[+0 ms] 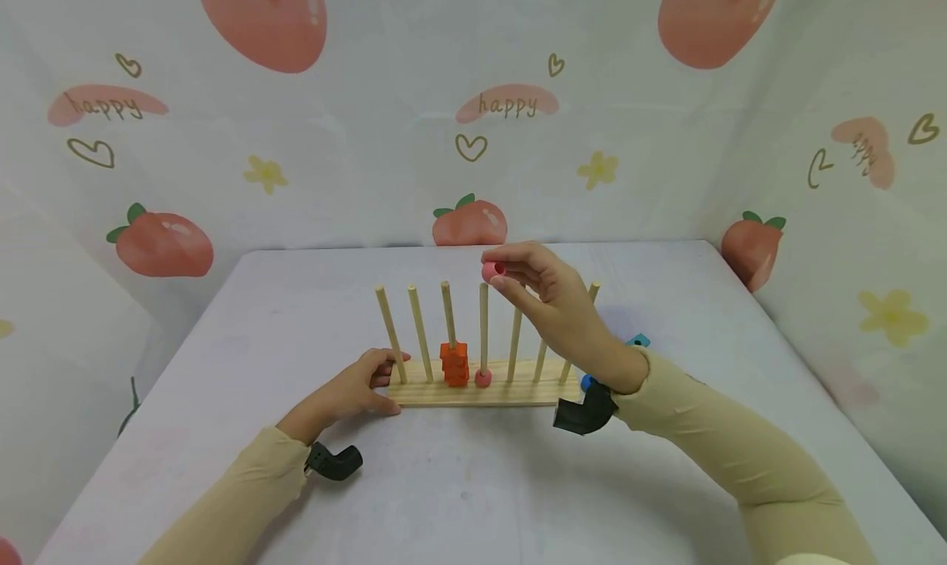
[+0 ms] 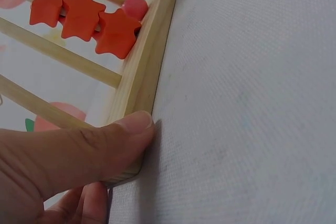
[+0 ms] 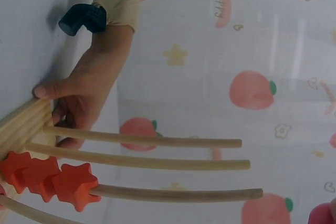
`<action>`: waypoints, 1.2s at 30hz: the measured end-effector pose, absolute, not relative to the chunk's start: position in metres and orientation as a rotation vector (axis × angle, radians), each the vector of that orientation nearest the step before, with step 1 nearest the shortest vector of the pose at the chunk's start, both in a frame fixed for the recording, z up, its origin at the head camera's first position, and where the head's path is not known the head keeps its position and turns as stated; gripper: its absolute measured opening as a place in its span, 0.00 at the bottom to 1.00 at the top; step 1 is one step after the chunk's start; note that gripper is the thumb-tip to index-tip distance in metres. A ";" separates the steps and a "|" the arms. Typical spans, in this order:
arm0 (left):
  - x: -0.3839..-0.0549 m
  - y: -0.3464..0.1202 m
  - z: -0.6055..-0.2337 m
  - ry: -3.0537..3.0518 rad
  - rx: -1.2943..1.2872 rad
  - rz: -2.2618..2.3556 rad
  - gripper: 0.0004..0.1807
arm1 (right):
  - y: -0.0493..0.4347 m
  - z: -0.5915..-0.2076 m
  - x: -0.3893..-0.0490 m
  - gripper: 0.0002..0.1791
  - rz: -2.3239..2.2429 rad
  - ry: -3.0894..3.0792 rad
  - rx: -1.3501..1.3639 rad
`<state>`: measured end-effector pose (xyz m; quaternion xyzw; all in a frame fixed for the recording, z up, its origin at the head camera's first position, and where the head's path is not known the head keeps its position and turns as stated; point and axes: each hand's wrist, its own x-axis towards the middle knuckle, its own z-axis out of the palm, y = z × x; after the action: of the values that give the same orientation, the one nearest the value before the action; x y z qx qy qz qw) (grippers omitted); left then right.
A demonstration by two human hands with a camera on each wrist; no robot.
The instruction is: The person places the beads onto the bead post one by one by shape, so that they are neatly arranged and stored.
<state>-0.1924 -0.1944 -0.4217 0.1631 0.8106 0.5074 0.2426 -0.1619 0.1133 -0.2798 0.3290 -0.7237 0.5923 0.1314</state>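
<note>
A wooden peg board [image 1: 429, 396] with several upright dowels stands on the table. My left hand [image 1: 351, 392] grips its left end, thumb [image 2: 137, 123] along the front edge and fingers behind. Three orange star beads [image 1: 455, 364] are stacked on the third dowel from the left. A pink round bead [image 1: 483, 377] sits at the foot of the fourth dowel [image 1: 484, 326]. My right hand [image 1: 558, 302] pinches another pink bead [image 1: 491, 270] between thumb and fingers, right at the top of that dowel, its hole showing. In the right wrist view, only part of this bead [image 3: 321, 214] shows at the lower right corner.
To the right of the board, partly behind my right wrist, lie a blue bead [image 1: 588, 382] and a teal piece [image 1: 638, 340]. A white cloth covers the table [image 1: 466, 483]. Behind it hangs a peach-printed curtain [image 1: 370, 162].
</note>
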 end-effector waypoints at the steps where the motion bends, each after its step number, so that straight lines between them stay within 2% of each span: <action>1: -0.192 -0.194 -0.421 2.216 0.454 1.384 0.45 | 0.113 -0.280 -0.162 0.16 1.712 -2.109 0.949; 36: -0.193 -0.194 -0.422 2.201 0.477 1.394 0.45 | 0.103 -0.279 -0.169 0.14 1.602 -2.418 0.763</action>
<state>-0.1927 -0.1935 -0.4222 0.1745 0.8059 0.5103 0.2441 -0.1688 0.1028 -0.2789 0.2537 -0.8043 0.5326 0.0711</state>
